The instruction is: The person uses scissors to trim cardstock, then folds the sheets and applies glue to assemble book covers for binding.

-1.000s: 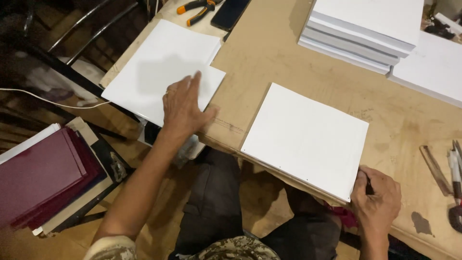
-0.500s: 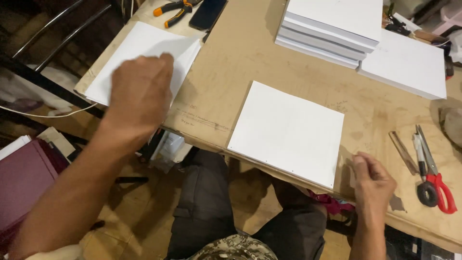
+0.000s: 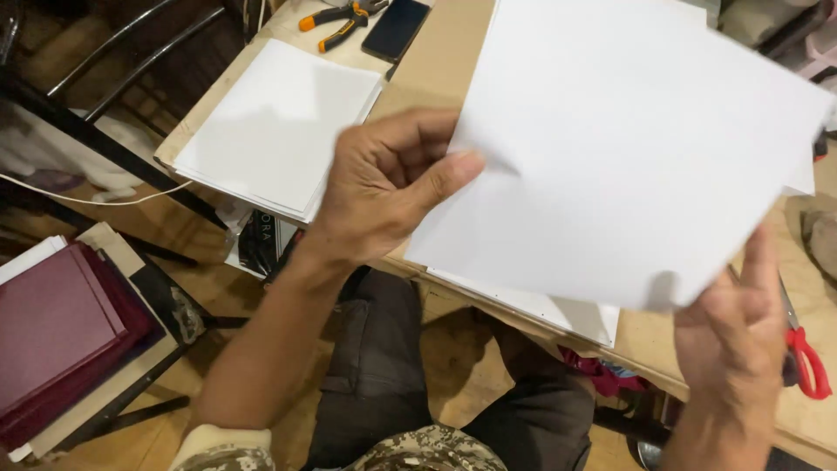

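White paper sheet (image 3: 628, 157) hangs in the air above the plywood desk (image 3: 436, 61), and we hold it at two points so it stays flat. Our left hand (image 3: 388, 187) pinches its left edge, thumb on top. Our right hand (image 3: 732, 327) spreads open under the lower right corner. The sheet hides most of the desk; only a white board's (image 3: 558, 310) near edge peeks out beneath. A paper stack (image 3: 279, 126) lies at the desk's left corner; red-handled scissors (image 3: 806, 362) are half covered.
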